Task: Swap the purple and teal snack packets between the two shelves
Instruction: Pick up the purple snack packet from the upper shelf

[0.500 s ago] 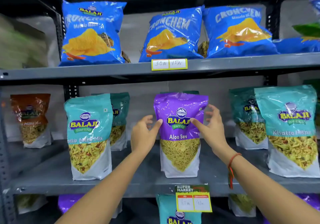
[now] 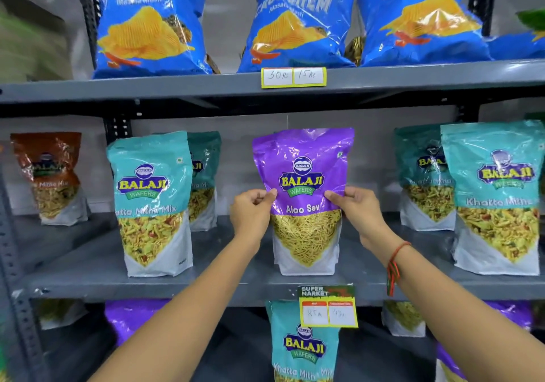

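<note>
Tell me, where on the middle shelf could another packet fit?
Bare gray shelf shows between the front-left teal Khatta Mitha Mix packet and the purple Aloo Sev packet, and again between the purple packet and the right-hand teal packet. The left hand and right hand pinch the purple packet's sides. The far right looks crowded.

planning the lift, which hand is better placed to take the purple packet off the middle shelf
Neither clearly: the left hand and right hand both pinch the purple packet at mid-height on opposite edges. A two-handed lift looks likeliest.
</note>
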`<state>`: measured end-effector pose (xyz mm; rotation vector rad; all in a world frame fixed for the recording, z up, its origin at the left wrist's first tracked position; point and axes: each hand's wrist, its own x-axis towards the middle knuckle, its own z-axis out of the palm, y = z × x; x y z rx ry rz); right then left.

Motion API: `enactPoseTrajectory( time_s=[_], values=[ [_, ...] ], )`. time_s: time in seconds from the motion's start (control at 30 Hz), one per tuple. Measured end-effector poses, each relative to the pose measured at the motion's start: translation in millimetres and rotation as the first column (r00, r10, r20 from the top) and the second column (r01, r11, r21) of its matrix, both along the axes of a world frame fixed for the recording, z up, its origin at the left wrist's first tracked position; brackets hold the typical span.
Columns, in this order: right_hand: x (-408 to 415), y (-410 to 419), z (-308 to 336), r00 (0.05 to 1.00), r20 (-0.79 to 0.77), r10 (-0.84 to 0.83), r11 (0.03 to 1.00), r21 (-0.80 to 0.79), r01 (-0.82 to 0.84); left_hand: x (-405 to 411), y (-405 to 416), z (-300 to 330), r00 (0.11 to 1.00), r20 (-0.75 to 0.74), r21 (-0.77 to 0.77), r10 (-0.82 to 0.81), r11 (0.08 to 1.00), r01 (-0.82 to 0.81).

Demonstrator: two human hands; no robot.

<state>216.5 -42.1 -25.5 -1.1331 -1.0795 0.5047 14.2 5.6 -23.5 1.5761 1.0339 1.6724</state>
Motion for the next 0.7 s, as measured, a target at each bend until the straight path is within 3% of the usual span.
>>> enactPoseTrajectory(
  time_s=[0.33,0.6,0.7],
  values=[
    [-77.2,-65.3,-5.0,0.988,-0.032,0.153,0.983,0.11,-0.149,-71.9,-75.5,-18.6,0.977,0.193,0.217,0.088,0.967,-0.13],
    [-141.7,-104.6,-81.2,0.918,-0.111,0.38,0.923,-0.018,-0.385,-145.4,-136.1,-108.7,0.952,0.252,0.067,0.176,0.978,-0.199],
    [-156.3,-101.8,-122.2,0.905,-0.113,0.41,0.902,-0.101,-0.421,-162.4,-141.1,-152.7,0.953,0.201,-0.001,0.228,0.973,-0.232]
  ],
)
